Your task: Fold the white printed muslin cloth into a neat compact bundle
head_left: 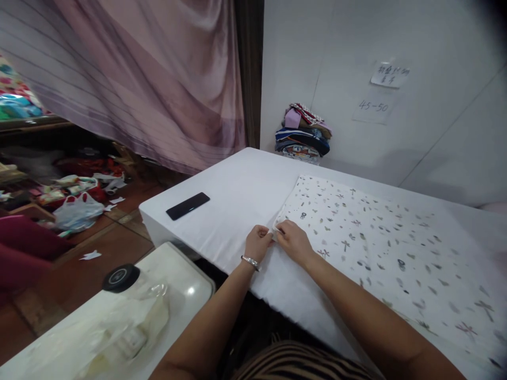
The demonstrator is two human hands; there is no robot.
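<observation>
A white cloth with a small printed pattern of leaves and insects [368, 248] lies spread over the right part of the white-covered table. At its near left corner my left hand [258, 243] pinches the edge, a silver bracelet on the wrist. Close beside it, my right hand [293, 240] also grips that corner, its fingertips almost meeting those of the left. Both hands are closed, and the bit of fabric between the fingers is mostly hidden. To the left of the hands lies a black phone [188, 206], flat on the table cover.
A stack of folded fabrics [303, 134] stands at the table's far edge by the wall. On the left, a white side surface [158, 264] carries a black round lid [121, 277] and clear plastic. A pink curtain [178, 79] hangs behind; bags and scraps litter the floor.
</observation>
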